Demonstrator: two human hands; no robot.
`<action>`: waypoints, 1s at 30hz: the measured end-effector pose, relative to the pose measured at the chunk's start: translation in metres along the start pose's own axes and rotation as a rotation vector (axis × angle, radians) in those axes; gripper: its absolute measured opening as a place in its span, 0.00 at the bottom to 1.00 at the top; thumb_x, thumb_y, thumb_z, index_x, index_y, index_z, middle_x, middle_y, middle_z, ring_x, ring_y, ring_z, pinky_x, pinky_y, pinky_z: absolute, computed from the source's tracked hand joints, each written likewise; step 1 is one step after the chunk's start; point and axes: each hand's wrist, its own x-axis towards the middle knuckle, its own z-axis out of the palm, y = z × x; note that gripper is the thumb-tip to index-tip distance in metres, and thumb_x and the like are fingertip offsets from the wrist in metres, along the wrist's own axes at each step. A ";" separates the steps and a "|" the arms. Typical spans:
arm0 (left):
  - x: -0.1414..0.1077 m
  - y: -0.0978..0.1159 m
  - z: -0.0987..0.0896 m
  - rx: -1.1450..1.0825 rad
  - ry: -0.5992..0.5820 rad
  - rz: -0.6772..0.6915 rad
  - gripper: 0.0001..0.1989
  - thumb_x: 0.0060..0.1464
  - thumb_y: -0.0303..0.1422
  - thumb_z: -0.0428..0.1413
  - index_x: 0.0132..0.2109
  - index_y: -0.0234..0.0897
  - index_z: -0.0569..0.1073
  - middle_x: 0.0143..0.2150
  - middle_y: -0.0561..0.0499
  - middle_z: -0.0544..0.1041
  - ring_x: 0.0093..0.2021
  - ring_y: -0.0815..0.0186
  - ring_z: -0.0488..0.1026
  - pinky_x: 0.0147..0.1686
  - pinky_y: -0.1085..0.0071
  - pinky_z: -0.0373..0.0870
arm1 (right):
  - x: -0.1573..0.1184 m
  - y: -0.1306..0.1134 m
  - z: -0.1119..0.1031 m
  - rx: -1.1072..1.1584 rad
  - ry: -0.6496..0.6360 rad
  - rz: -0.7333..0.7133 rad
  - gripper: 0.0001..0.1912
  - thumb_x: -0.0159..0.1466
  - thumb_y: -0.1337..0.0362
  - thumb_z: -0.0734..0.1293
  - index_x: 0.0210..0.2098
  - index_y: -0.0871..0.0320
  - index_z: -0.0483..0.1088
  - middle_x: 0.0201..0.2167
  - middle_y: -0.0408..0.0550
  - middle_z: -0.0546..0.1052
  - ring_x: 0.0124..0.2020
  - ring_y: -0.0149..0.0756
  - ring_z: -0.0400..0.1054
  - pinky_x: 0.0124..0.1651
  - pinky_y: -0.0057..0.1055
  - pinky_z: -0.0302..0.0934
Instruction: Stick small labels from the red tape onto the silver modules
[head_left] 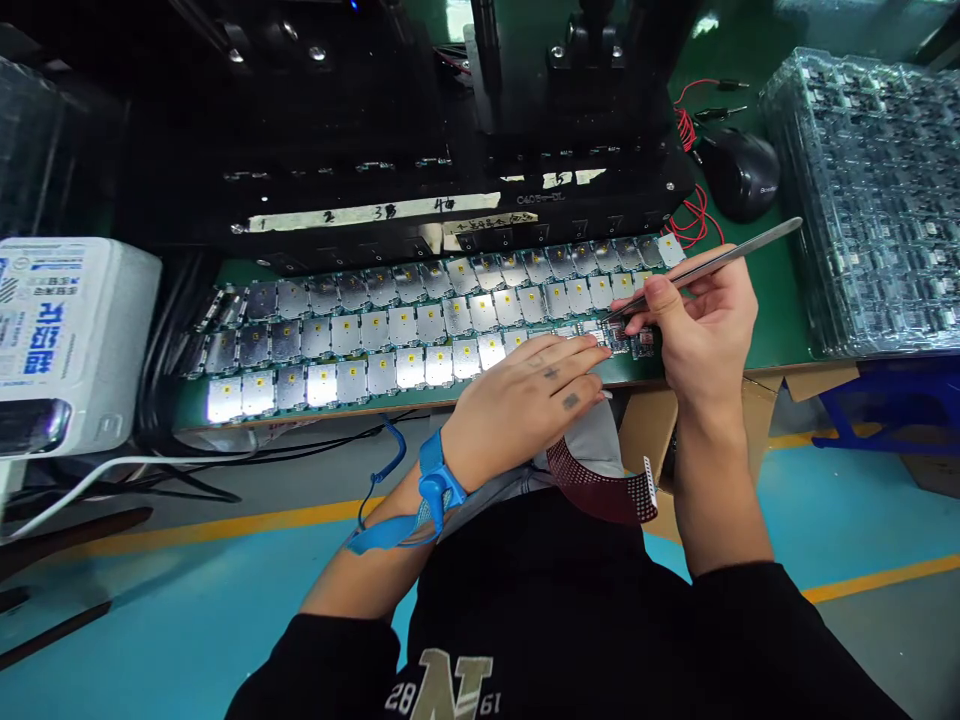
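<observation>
In the head view, the left hand (525, 395) is laid open and palm-down across the near rows of circuit boards (405, 325), its fingers reaching the darker unshielded boards (628, 342) at the right end; nothing is gripped by it. The right hand (701, 330) is closed around steel tweezers (709, 265), held pen-fashion between thumb and fingers, with the tips brought down at those boards; whether contact is made cannot be told. The boards are laid in tight rows on a green tabletop (780, 320), most capped by silver shields marked with yellow dots. A blue anti-static wrist strap (442, 487) is worn on the left wrist. Behind the rows stands a black fixture (450, 130) bearing masking tape (367, 212) with handwritten numbers. To the right lie a black computer mouse (739, 173), red test leads (694, 215) and stacked clear plastic trays (870, 200); a white box (67, 340) sits at the left. A perforated maroon strip (600, 490) hangs below the hands.
</observation>
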 end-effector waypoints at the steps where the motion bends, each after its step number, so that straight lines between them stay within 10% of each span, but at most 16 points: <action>1: 0.000 0.000 0.000 0.000 -0.006 -0.004 0.07 0.65 0.31 0.54 0.46 0.32 0.74 0.55 0.44 0.78 0.58 0.56 0.74 0.56 0.56 0.73 | 0.000 0.000 0.000 -0.009 0.000 -0.003 0.14 0.61 0.54 0.72 0.35 0.53 0.64 0.24 0.36 0.73 0.25 0.29 0.75 0.21 0.21 0.66; 30: -0.001 0.000 -0.001 0.027 -0.007 -0.003 0.06 0.65 0.29 0.54 0.45 0.32 0.73 0.56 0.46 0.77 0.58 0.58 0.74 0.57 0.57 0.73 | -0.014 -0.011 -0.007 -0.234 -0.117 -0.205 0.07 0.61 0.63 0.73 0.35 0.53 0.70 0.32 0.39 0.74 0.29 0.27 0.74 0.30 0.28 0.71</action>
